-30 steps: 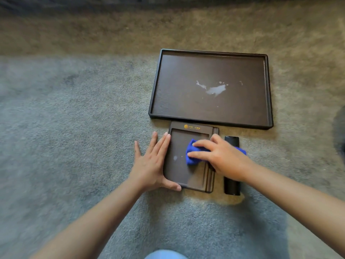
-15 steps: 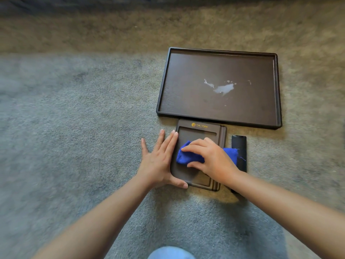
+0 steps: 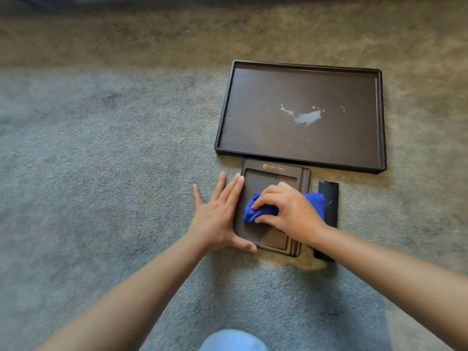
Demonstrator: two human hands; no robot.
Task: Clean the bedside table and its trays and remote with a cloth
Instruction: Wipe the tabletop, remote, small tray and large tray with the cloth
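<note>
Evidently early: right hand fingers clamp the blue cloth on the small tray, left hand spread flat bracing it; large tray spill and remote remain on the carpet.

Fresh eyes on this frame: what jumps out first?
The bright blue cloth stands out, bunched under the right hand on the small dark tray at centre, with the left hand flat against the tray's left edge. Behind it, a whitish smear marks the large tray. A black remote lies right of the small tray.
</note>
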